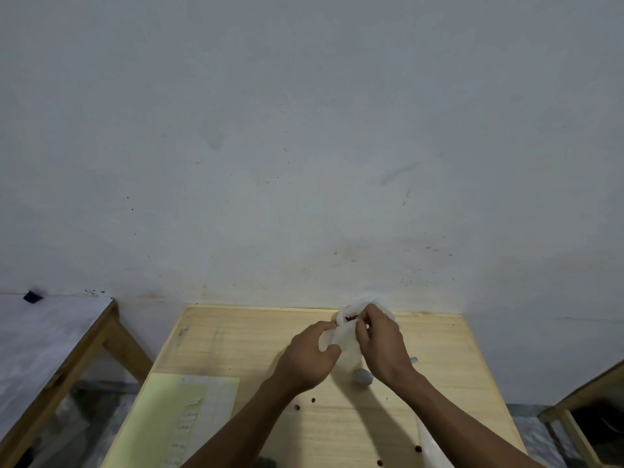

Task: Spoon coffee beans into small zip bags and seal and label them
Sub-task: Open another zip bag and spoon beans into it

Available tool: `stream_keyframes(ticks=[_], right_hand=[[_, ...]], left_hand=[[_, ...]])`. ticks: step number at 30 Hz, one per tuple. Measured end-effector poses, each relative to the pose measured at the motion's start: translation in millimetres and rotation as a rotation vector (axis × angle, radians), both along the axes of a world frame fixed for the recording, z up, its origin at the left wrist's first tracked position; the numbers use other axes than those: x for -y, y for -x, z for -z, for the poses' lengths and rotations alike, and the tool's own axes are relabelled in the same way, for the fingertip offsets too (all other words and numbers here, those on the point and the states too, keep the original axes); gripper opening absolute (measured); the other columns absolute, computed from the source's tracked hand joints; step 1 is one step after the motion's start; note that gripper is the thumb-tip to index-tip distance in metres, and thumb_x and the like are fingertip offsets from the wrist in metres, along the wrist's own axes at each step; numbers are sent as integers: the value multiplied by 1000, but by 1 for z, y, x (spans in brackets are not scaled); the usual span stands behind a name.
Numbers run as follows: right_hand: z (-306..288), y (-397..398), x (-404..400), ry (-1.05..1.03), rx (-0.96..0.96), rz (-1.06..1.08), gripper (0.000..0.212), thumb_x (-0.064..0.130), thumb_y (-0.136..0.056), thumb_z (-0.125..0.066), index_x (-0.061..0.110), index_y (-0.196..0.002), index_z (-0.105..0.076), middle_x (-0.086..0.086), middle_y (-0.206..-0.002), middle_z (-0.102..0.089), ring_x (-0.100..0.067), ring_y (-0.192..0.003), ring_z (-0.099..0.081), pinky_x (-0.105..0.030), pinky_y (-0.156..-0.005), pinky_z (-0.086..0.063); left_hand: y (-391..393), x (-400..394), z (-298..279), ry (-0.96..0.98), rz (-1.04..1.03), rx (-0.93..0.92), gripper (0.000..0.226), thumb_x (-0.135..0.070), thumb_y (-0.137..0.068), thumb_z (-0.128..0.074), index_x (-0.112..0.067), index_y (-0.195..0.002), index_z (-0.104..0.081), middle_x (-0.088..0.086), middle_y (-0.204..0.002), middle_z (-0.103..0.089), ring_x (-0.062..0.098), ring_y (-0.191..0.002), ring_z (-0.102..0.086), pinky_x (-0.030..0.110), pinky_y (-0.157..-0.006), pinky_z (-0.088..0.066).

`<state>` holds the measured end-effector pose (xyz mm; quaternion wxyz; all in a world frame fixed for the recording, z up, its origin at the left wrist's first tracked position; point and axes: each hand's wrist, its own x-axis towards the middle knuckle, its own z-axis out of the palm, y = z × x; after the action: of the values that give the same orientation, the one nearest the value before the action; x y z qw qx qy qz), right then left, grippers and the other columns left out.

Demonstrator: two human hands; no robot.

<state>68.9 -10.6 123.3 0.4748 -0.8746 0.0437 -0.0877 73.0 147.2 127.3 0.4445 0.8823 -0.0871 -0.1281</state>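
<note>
Wooden table [236, 339], zip bag [344, 349] pinched between fingers [332, 349]

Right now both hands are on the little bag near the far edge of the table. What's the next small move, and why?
Probably run the fingers along the bag top to press the zip shut. Both the left hand and right hand pinch its upper edge, dark beans show at the mouth, and loose beans already lie on the table. Whether the zip is partly closed cannot be told.
</note>
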Motion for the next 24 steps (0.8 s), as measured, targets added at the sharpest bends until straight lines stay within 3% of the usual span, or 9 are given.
stream_keyframes(ticks=[4,7,9,12,13,15,17,20,24], right_hand=[[3,2,-5,33,127,118,25,11,-97,-44,23,-76,-48,3,-70,-57,-11,-67,-54,-17,-54,-37],[-1,-1,1,-66,91,116,24,12,-97,-46,23,-76,-48,-1,-71,-60,-12,-63,-55,-27,-58,-49],[-7,-1,5,-195,47,139,19,12,-98,-47,15,-79,-50,-6,-72,-60,-17,-62,-58,-37,-56,-58],[-7,-3,12,-356,-40,182,16,11,-97,-49,5,-83,-52,-11,-79,-60,-21,-70,-60,-38,-56,-60],[-7,-4,13,-419,-85,186,16,11,-97,-49,3,-83,-51,-14,-83,-58,-23,-73,-60,-39,-57,-61],[-7,-8,15,-554,-192,191,16,9,-97,-48,2,-82,-49,-22,-90,-53,-32,-78,-60,-42,-58,-61],[-10,-11,19,-644,-296,196,15,6,-97,-48,4,-82,-50,-20,-92,-52,-36,-76,-61,-40,-58,-61],[-11,-11,27,-755,-399,184,15,2,-97,-50,4,-81,-51,-18,-98,-52,-39,-73,-63,-40,-58,-61],[-5,-12,36,-847,-461,221,18,1,-97,-49,5,-80,-49,-23,-107,-55,-49,-85,-67,-40,-57,-62]], left_hand=[[-4,5,0,-69,7,-64,54,-47,-76,-40,-39,-128,-52,-11,-124,-63,8,-94,-64,30,-85,-50],[2,3,1,52,15,2,47,-44,-86,-45,-36,-132,-51,-17,-122,-62,2,-103,-61,33,-96,-49],[7,1,5,102,19,81,46,-46,-95,-49,-35,-139,-45,-26,-134,-49,-11,-125,-42,29,-114,-33],[8,1,22,-19,70,254,65,-56,-91,-54,-32,-147,-32,-28,-145,-30,-25,-132,-7,24,-118,-10],[6,1,30,-87,85,339,76,-61,-86,-58,-31,-150,-28,-24,-148,-29,-18,-138,-7,28,-120,-12],[0,-2,48,-219,78,447,91,-67,-77,-62,-32,-152,-24,-14,-151,-35,9,-146,-23,39,-120,-22],[-3,-3,56,-277,44,523,90,-61,-74,-67,-27,-150,-31,-8,-143,-47,23,-137,-42,44,-110,-37],[-2,-2,51,-270,8,573,76,-51,-72,-73,-15,-135,-52,-2,-122,-63,24,-111,-60,41,-88,-51],[0,3,53,-280,22,591,62,-48,-74,-71,-20,-127,-58,-8,-116,-67,15,-104,-62,38,-84,-51]])
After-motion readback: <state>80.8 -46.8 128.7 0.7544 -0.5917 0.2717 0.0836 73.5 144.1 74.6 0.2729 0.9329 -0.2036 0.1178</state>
